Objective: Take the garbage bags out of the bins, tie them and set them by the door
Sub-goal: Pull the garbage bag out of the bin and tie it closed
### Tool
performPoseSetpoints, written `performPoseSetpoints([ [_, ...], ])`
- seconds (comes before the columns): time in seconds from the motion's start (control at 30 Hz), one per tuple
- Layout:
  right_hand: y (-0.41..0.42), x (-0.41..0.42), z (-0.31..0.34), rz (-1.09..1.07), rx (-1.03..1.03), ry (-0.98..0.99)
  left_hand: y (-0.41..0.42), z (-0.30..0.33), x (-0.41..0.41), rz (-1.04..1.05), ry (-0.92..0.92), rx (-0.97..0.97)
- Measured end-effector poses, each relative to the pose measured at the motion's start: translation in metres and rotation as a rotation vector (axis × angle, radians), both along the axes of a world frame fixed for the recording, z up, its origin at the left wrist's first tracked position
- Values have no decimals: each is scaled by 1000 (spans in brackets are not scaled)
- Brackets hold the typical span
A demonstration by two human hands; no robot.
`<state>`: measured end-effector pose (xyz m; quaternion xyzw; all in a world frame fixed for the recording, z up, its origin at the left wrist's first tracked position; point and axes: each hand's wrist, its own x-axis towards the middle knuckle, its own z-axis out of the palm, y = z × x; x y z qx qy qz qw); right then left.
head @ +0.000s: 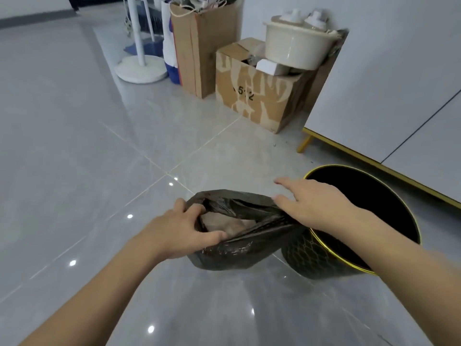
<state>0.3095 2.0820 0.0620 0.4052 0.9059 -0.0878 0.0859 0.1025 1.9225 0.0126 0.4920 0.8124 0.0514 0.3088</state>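
Note:
A black garbage bag (239,248) hangs just above the grey floor, its mouth open and brownish paper waste showing inside. My left hand (182,231) grips the bag's near-left rim, thumb inside the opening. My right hand (311,206) lies over the bag's right rim with its fingers stretched out flat; whether it pinches the plastic underneath is hidden. Right of the bag stands a black bin (324,260) with a gold rim and a gold net pattern, its inside dark and without a liner. My right forearm crosses over the bin's mouth.
A white cabinet (399,108) on gold legs stands behind the bin at the right. Two cardboard boxes (257,96) with a cream plastic tub (294,46) on top sit against the wall. A white fan stand's base (141,68) is at the back. Glossy floor tiles spread to the left.

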Motion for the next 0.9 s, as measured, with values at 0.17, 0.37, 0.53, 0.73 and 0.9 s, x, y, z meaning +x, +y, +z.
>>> performPoseSetpoints([
  [0.17, -16, -8, 2, 313, 27, -511, 8, -25, 16, -146, 330, -350],
  [0.37, -31, -8, -5, 417, 273, -544, 17, -38, 5, -175, 566, -488],
  [0.53, -25, -7, 8, 304, 325, -481, -17, -6, 21, -258, 495, -506],
  [0.73, -31, -8, 10, 287, 355, -370, 10, -37, 46, -140, 502, -71],
  [0.9, -42, -4, 19, 190, 381, -567, 27, -59, 19, -91, 314, 159],
])
